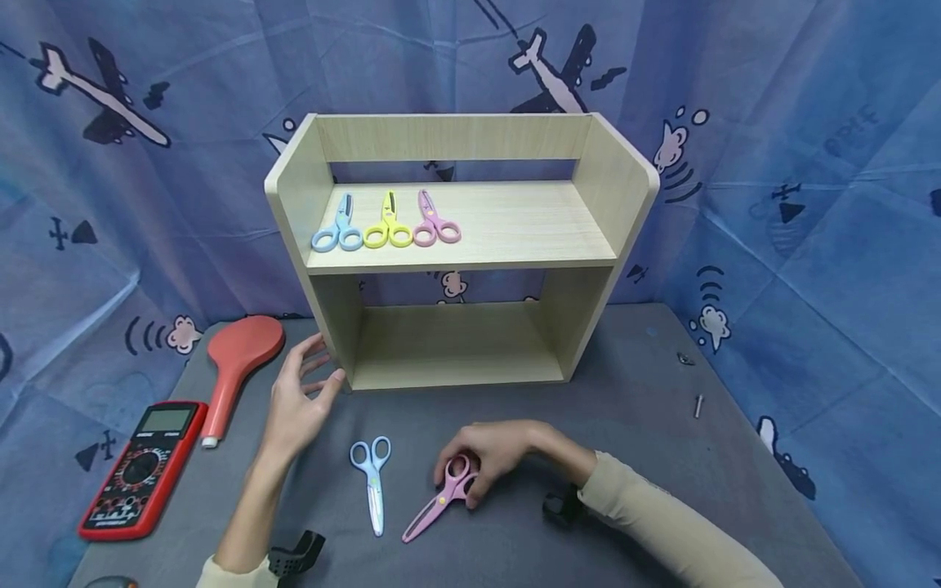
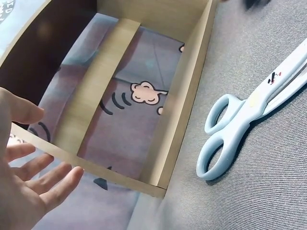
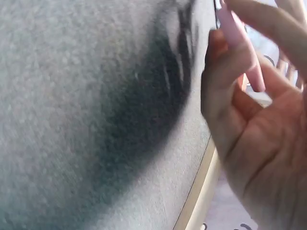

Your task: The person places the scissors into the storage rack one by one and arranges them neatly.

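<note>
In the head view my right hand [image 1: 494, 457] pinches pink scissors [image 1: 445, 498] by their handles, blades pointing down and left toward me. The right wrist view shows the pink handle [image 3: 238, 36] between thumb and fingers. My left hand [image 1: 300, 400] is beside the lower left corner of the wooden shelf [image 1: 461, 266], fingers spread and loosely bent, holding nothing. Light blue scissors [image 1: 372, 482] lie on the table between my hands, handles toward the shelf. On the upper board stand blue scissors [image 1: 339, 229], yellow scissors [image 1: 389, 224] and another pink pair [image 1: 434, 222] in a row.
At the left lie a red multimeter [image 1: 143, 474] and a red paddle-shaped object [image 1: 238, 359]. A small metal piece [image 1: 698, 406] and another small item [image 1: 685, 358] lie at the right on the grey table [image 1: 625, 392]. Blue printed cloth [image 1: 735, 163] hangs around it.
</note>
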